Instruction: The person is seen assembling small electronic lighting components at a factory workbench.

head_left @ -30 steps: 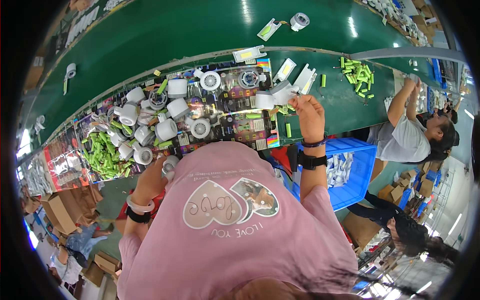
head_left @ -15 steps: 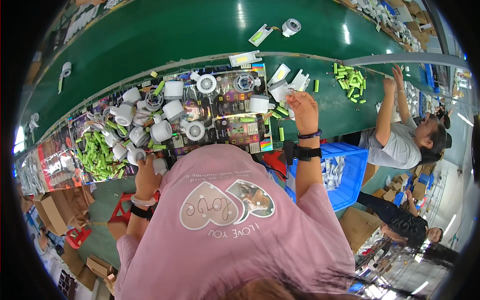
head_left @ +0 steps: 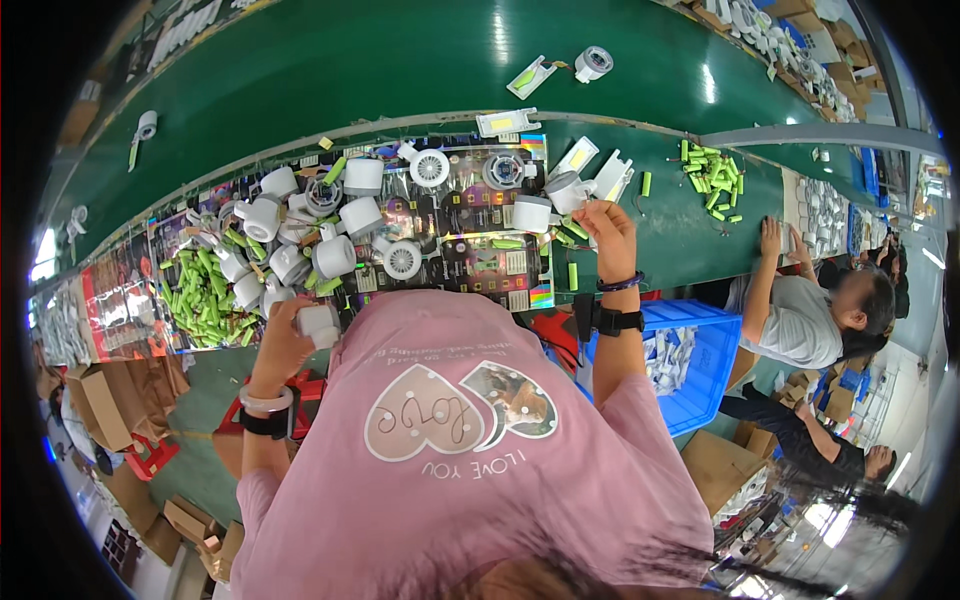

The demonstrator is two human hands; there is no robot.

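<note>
- Long green conveyor belt is running across the top w/ a few finished-looking pieces spaced apart on it; the narrower green bench in front is serving as the work surface, so parts are sitting within arm's reach.
- Blue plastic crate is sitting below the bench edge on the person's right, holding white parts – prob. a bin kept low, off the work area.
- Glossy printed card sheets are lying flat under the parts, seemingly as a mat.
- White round plastic fan housings are lying clustered left of centre, approx. a dozen, some face-up showing grilles.
- Heap of green cylindrical battery cells is lying at far left; a smaller pile is lying near a co-worker's hand.
- Right hand is reaching fwd, fingers closed on a small white plastic part at the bench's back edge; exact grip is hard to tell.
- Left hand is curled tight around a white fan housing, holding it close to the body at the bench's near edge.
</note>
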